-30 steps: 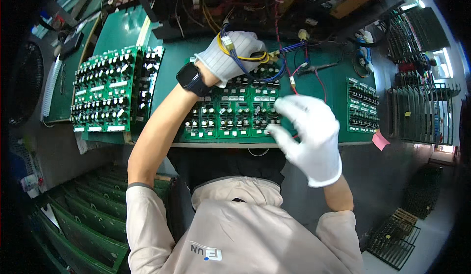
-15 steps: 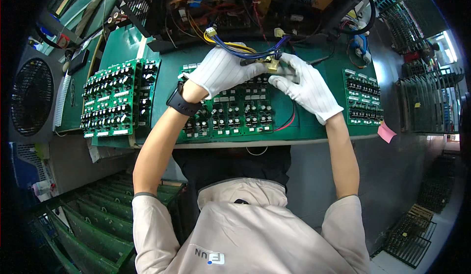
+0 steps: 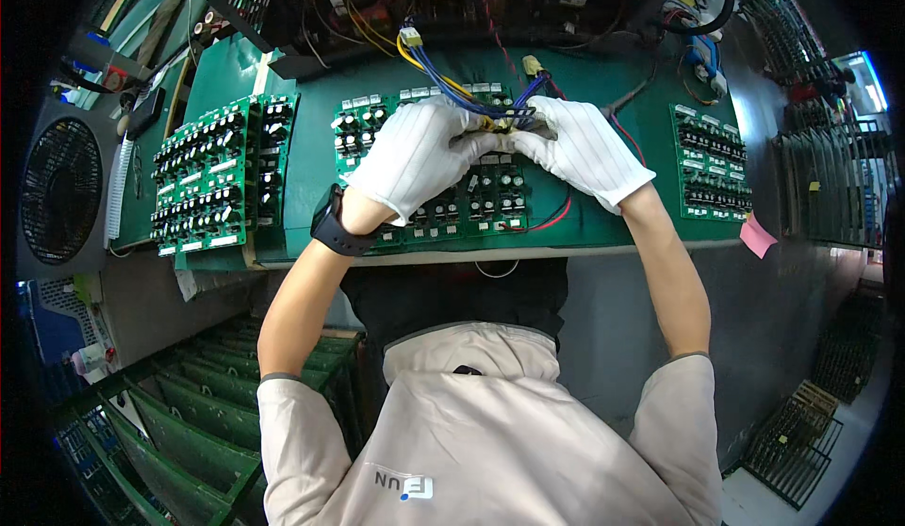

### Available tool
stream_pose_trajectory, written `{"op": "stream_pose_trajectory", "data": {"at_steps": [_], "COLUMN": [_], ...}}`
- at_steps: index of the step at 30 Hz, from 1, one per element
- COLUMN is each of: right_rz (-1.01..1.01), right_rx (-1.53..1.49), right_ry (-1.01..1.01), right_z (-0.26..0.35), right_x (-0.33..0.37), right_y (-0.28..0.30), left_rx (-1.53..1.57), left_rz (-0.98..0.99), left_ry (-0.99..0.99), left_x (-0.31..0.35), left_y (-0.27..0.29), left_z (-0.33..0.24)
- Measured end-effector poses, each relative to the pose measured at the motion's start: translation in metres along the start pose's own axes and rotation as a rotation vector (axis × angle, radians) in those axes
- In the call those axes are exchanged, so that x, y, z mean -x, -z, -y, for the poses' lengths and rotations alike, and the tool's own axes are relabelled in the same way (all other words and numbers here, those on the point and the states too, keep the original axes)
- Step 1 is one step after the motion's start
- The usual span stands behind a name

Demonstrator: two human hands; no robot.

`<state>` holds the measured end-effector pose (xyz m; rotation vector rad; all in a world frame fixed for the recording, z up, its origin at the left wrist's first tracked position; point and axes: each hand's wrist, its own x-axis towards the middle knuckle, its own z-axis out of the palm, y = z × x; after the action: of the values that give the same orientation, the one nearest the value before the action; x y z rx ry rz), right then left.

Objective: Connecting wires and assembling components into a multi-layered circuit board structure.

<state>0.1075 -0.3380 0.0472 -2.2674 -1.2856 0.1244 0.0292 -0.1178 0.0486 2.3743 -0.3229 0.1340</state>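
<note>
White gloves cover both hands, which meet above a panel of circuit boards point(image 3: 438, 215) on the green table. My left hand point(image 3: 421, 154) pinches the near end of a wire harness point(image 3: 462, 94) of blue and yellow wires. From the other side, my right hand point(image 3: 583, 149) has its fingers closed on the same harness end. A yellowish connector point(image 3: 500, 124) shows partly between the fingertips; the rest is covered by the gloves. The harness's other end carries a white connector point(image 3: 410, 36), lying beyond my left hand. Red and black wires point(image 3: 556, 217) run at the panel's right side.
Stacked circuit boards point(image 3: 209, 172) stand at the left, and another board point(image 3: 712, 163) lies at the right. A dark machine frame with loose cables point(image 3: 424, 8) spans the back. A fan point(image 3: 61, 196) is far left, a pink note point(image 3: 757, 236) on the right table edge.
My right hand's fingers have closed in on the connector, and both hands have drawn together and slightly nearer. The view has shifted a little.
</note>
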Motion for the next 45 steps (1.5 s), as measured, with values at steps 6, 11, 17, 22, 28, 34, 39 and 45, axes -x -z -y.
{"op": "stream_pose_trajectory", "data": {"at_steps": [6,11,17,22,28,34,39,45], "right_rz": [-0.187,-0.112,-0.168,-0.086,-0.116,-0.143,-0.152,-0.09], "right_rx": [0.297,0.08,0.058,0.068,0.188,0.287,0.34,0.316], "right_ry": [0.242,0.124,0.113,0.066,0.152,0.225,0.264,0.198], "right_z": [0.004,0.008,0.006,-0.007,-0.005,-0.012,-0.012,0.0], "right_x": [0.012,0.013,0.01,0.007,0.006,0.007,0.006,-0.002], "right_y": [-0.006,-0.015,-0.011,-0.004,-0.012,-0.018,-0.017,-0.008], "left_rx": [-0.042,0.022,-0.02,-0.088,-0.072,-0.091,-0.127,-0.102], "left_rz": [0.083,-0.029,-0.058,0.021,0.017,0.028,0.021,-0.104], "left_ry": [0.172,0.158,0.114,0.167,0.048,0.053,0.077,-0.084], "left_x": [0.01,0.022,0.013,0.005,0.012,0.012,0.014,0.016], "left_y": [-0.001,-0.014,-0.008,0.004,-0.001,-0.001,-0.005,-0.014], "left_z": [-0.012,-0.007,-0.004,-0.005,0.004,0.009,0.013,0.024]}}
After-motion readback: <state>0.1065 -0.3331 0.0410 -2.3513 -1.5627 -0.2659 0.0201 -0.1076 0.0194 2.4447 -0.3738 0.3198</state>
